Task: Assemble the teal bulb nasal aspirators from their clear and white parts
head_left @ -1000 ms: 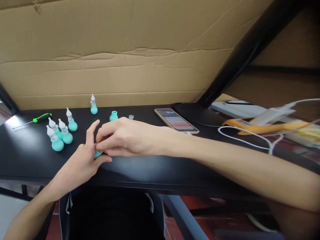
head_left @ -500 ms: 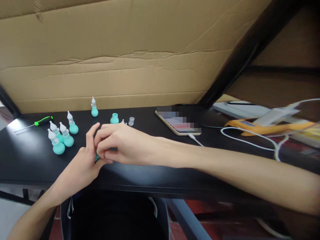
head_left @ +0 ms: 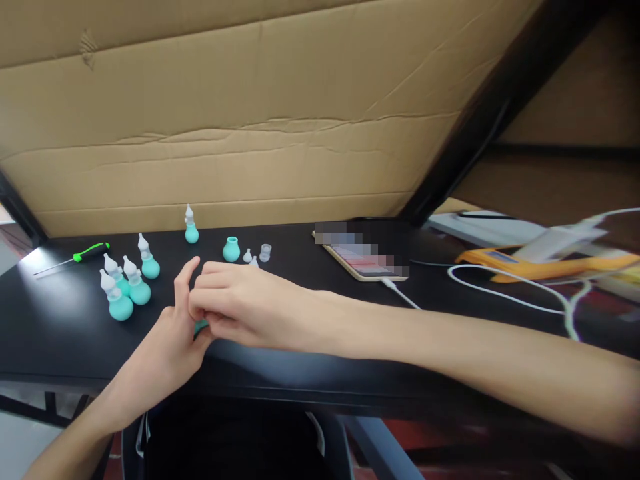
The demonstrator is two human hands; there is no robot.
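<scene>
My left hand point(head_left: 165, 347) and right hand point(head_left: 235, 303) met over the front edge of the black worktop point(head_left: 65, 320). Both grips were closed on a small teal bulb point(head_left: 201, 325), which sat between my left thumb and my curled right fingers. Only a sliver of it showed. My left forefinger stuck up, clear of the pinch.

To the left, four finished teal bulbs with clear tips point(head_left: 137, 287) stood in a close group, and a green-handled screwdriver point(head_left: 80, 255) lay beyond them. Further back stood one more capped bulb point(head_left: 191, 230). An open teal bulb point(head_left: 231, 250) and loose clear tips point(head_left: 265, 252) were just beside it. A phone point(head_left: 367, 261) lay to the right with a white cable point(head_left: 505, 287) plugged in. Cardboard point(head_left: 250, 133) backed the worktop.
</scene>
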